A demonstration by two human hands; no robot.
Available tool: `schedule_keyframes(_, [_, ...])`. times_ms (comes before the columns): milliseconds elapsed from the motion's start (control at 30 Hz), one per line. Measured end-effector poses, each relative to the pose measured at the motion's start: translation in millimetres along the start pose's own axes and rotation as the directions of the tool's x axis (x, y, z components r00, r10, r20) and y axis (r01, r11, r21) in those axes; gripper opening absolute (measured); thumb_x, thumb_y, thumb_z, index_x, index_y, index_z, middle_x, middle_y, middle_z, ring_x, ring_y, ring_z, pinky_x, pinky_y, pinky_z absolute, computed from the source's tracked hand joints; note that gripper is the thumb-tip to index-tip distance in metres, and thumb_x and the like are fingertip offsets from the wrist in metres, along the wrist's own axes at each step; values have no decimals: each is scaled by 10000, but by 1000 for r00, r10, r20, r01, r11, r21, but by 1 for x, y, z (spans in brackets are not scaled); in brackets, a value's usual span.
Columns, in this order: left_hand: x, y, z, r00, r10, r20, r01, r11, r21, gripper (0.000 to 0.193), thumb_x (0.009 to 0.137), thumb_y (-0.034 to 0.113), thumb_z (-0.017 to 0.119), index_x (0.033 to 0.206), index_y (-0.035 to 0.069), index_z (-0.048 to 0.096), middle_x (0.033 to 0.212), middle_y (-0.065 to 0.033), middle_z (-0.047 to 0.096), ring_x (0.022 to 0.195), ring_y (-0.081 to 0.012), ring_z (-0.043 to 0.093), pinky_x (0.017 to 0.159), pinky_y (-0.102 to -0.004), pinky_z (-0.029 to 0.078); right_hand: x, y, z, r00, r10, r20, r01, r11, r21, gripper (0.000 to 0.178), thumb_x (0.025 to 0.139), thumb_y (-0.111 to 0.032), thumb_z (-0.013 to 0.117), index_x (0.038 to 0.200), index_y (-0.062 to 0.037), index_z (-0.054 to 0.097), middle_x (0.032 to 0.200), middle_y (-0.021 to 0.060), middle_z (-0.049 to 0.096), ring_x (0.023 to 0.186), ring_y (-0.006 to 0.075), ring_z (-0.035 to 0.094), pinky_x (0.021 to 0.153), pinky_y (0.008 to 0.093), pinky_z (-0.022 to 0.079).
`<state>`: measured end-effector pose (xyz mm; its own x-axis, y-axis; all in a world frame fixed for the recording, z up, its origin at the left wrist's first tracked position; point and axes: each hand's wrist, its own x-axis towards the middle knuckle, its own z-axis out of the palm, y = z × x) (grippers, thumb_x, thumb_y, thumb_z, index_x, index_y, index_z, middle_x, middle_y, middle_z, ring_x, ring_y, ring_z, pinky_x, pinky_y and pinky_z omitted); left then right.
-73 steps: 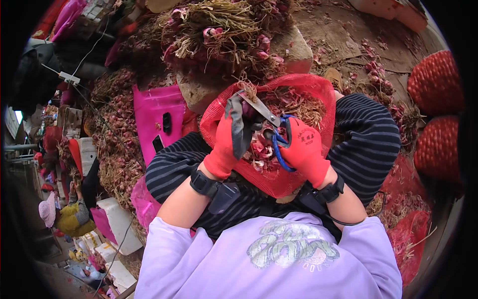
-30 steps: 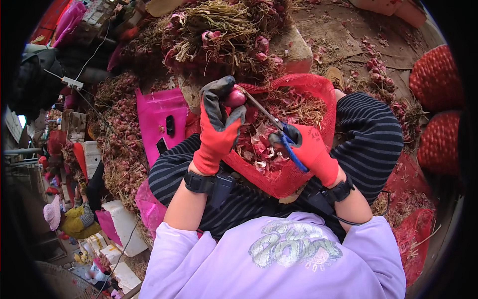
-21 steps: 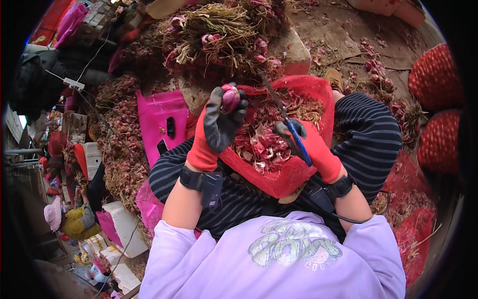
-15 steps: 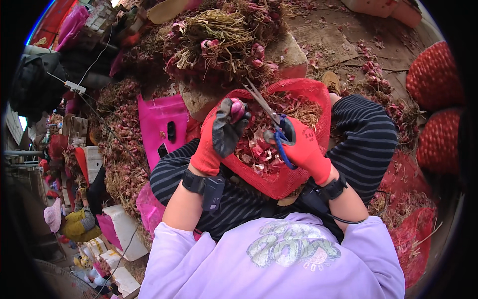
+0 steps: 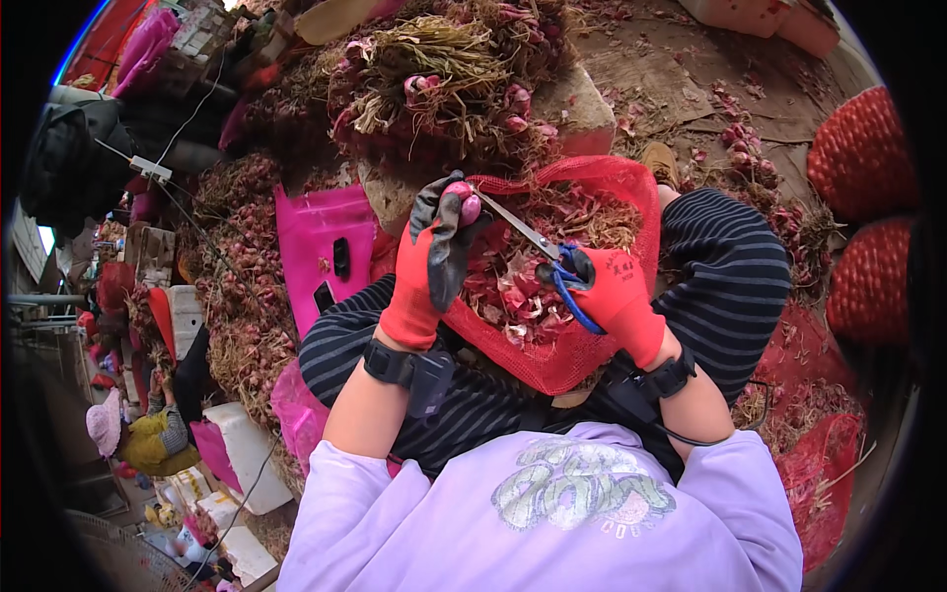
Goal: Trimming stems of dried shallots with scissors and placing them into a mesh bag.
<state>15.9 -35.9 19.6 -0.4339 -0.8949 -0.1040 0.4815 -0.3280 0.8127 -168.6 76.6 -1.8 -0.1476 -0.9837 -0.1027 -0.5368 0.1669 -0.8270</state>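
My left hand (image 5: pixel 434 252), in a red glove with dark palm and fingers, is closed round a purple-pink shallot (image 5: pixel 462 200). In my right hand (image 5: pixel 614 291), gloved alike, are scissors (image 5: pixel 533 237) with blue handles. Their blades look closed and point up-left, tips right beside the shallot; whether they touch it I cannot tell. Below both hands, between my legs, lies a red mesh bag (image 5: pixel 646 212) spread wide, holding loose pink skins and dry stalk trimmings (image 5: pixel 523 291).
Beyond the bag, a heap of shallots with dried stalks (image 5: pixel 444 69) rests on a pale block (image 5: pixel 582 109). A magenta plastic sheet (image 5: pixel 306 232) with a dark phone-like object (image 5: pixel 341 259) lies left. Filled red net sacks (image 5: pixel 863 153) stand right. Another person (image 5: pixel 158 439) sits far left.
My left hand has risen and turned, bringing the shallot up. The scissors have swung left and lower toward it, their blades closing together.
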Motion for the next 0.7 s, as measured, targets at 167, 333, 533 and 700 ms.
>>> schedule_keyframes(167, [-3,6,4,988,-156,4,151,952,-266,296,898,237,541,1118,42,508,1008,-51,573,935,-218,563,811,-325,505,4,12,13,1000,7,-12,-5,987,162,319,774,-363,641,841,-52,622,744,170,601,703,357,587,609,399,454])
schedule_keyframes(333, [-10,30,-4,962,-271,28,267,919,-291,320,897,250,530,1133,36,495,956,-63,569,889,-195,567,713,-269,512,5,-1,7,980,-166,-106,180,973,145,355,775,-339,662,934,-32,582,763,148,594,708,328,595,630,375,455])
schedule_keyframes(533, [-116,165,-41,979,72,-192,106,626,772,318,904,268,504,1116,30,510,895,-44,522,821,-131,528,699,-232,432,7,5,-18,996,63,-62,-17,828,561,263,811,-192,653,971,-7,556,806,69,627,724,133,603,650,268,463])
schedule_keyframes(700, [-284,190,-143,605,165,-779,785,42,619,258,837,191,588,1034,26,573,811,-71,614,683,-147,591,585,-268,467,12,-2,-32,990,75,-120,16,783,621,244,797,-61,644,1007,24,556,887,57,642,788,96,593,725,244,471])
